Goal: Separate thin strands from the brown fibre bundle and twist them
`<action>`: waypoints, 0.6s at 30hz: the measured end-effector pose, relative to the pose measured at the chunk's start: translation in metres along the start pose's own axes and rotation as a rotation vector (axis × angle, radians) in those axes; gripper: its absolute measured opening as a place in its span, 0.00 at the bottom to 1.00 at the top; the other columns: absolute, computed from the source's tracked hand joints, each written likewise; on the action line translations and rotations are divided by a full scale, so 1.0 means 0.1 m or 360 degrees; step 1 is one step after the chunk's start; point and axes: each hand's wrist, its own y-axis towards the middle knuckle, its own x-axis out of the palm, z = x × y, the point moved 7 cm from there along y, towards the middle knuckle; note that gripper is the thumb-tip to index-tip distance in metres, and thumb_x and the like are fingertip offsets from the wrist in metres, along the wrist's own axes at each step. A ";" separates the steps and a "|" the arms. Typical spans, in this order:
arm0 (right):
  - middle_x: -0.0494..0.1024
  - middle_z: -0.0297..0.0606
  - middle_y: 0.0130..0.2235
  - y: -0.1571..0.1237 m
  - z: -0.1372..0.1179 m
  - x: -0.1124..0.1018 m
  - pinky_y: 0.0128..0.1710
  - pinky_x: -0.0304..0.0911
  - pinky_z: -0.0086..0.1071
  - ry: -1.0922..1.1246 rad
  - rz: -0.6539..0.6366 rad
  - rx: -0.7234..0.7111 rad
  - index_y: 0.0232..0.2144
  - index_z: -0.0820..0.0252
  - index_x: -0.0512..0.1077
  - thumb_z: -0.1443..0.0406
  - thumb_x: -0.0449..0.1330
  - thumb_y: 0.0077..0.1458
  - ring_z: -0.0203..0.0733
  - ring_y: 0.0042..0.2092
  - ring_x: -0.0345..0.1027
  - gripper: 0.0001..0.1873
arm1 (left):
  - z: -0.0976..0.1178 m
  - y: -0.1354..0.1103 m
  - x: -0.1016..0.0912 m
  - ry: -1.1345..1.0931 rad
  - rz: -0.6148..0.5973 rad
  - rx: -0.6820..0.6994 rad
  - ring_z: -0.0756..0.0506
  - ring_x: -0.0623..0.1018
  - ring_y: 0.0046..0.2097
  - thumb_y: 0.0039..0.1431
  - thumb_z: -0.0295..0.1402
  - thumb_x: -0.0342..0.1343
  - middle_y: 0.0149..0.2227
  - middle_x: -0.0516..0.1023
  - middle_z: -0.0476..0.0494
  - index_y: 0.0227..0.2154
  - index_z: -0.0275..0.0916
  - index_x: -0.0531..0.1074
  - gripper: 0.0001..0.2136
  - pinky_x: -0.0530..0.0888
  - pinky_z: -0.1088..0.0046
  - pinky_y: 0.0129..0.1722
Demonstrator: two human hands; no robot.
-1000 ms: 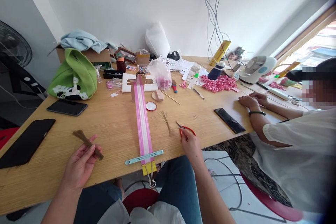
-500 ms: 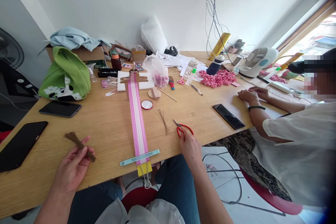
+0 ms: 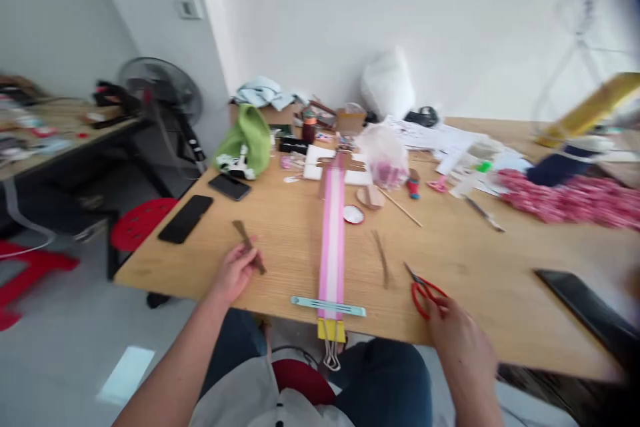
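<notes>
My left hand (image 3: 235, 273) pinches a small bundle of thin brown strands (image 3: 246, 245) at the near table edge. My right hand (image 3: 460, 347) grips red-handled scissors (image 3: 424, 295), their blades pointing up and left over the wood. Between my hands lies a narrow cardboard loom strung with pink and white threads (image 3: 333, 240). A pale teal bar (image 3: 327, 307) crosses its near end, above a yellow tab (image 3: 331, 330). A few loose brown strands (image 3: 381, 257) lie on the table (image 3: 290, 260) just left of the scissors. The picture is blurred.
Black phones lie at the left (image 3: 186, 218) and right (image 3: 585, 303). Farther back are a red-rimmed lid (image 3: 353, 214), a wooden half-disc (image 3: 370, 197), a thin stick (image 3: 400, 207), pink ribbon (image 3: 570, 197), a bag of pink material (image 3: 385, 160), and a green bag (image 3: 245, 140).
My view has swung left, so the co-worker has left the frame and a fan and red stool show. Both hands keep their holds, with the scissors still in my right hand.
</notes>
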 end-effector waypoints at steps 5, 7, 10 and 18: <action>0.80 0.55 0.34 0.32 0.21 0.32 0.28 0.64 0.41 0.0053 -0.0174 -0.0077 0.42 0.60 0.74 0.50 0.46 0.58 0.57 0.32 0.76 0.26 | -0.01 0.05 -0.02 0.0146 0.0018 -0.0067 0.51 0.75 0.28 0.48 0.30 0.63 0.25 0.76 0.48 0.46 0.33 0.73 0.20 0.72 0.76 0.30; 0.79 0.57 0.34 0.41 0.28 0.41 0.28 0.64 0.42 0.0117 -0.0206 -0.0077 0.42 0.61 0.74 0.47 0.46 0.57 0.59 0.32 0.75 0.28 | 0.01 0.09 -0.01 0.0278 -0.0012 -0.0140 0.51 0.75 0.26 0.49 0.28 0.61 0.24 0.76 0.47 0.45 0.31 0.72 0.18 0.70 0.76 0.28; 0.79 0.58 0.34 0.43 0.33 0.46 0.29 0.65 0.43 0.0175 -0.0220 -0.0038 0.41 0.60 0.73 0.47 0.47 0.56 0.60 0.32 0.75 0.27 | 0.09 0.22 0.04 0.0552 -0.0081 -0.0236 0.51 0.75 0.25 0.53 0.25 0.58 0.23 0.76 0.47 0.45 0.30 0.71 0.15 0.68 0.77 0.26; 0.80 0.57 0.36 0.33 0.22 0.37 0.34 0.66 0.44 0.0178 -0.0158 -0.0039 0.41 0.60 0.72 0.50 0.44 0.58 0.59 0.35 0.76 0.26 | 0.41 1.09 0.22 0.1459 -0.0131 -0.0415 0.53 0.72 0.25 0.62 0.33 0.55 0.29 0.75 0.50 0.37 0.33 0.71 0.07 0.72 0.75 0.26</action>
